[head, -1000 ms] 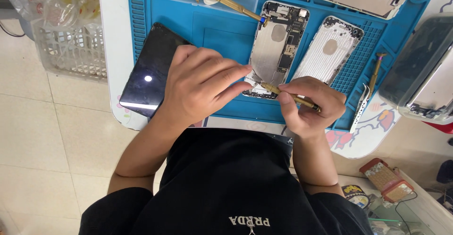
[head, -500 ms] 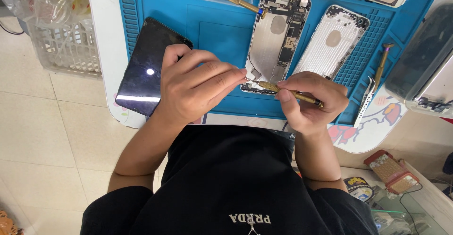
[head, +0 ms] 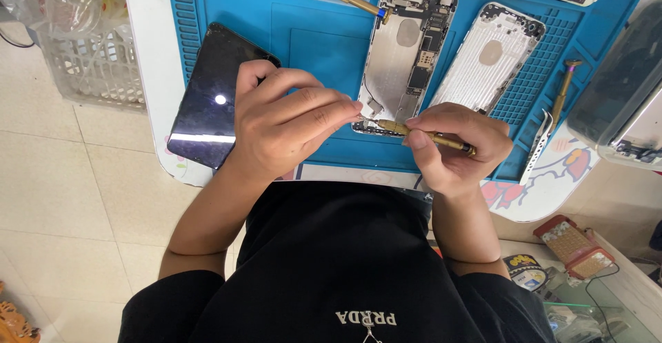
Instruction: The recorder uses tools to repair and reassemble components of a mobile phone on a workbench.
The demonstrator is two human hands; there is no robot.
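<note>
1. Keep screwdriver (head: 426,135) tip seated square at bottom edge of open phone (head: 403,60); press lightly, turn slowly.
2. Steady phone against blue mat (head: 310,33) on table (head: 148,46).
3. Right hand (head: 452,146): curled closed round gold screwdriver, tip pointing left at phone's lower end.
4. Left hand (head: 289,122): fingers loosely bent, tips pinched at same lower edge, touching phone beside tip; anything held there too small to tell.
5. Dark screen (head: 217,95) lying partly under left hand; empty shell (head: 486,57) just right of phone.
</note>
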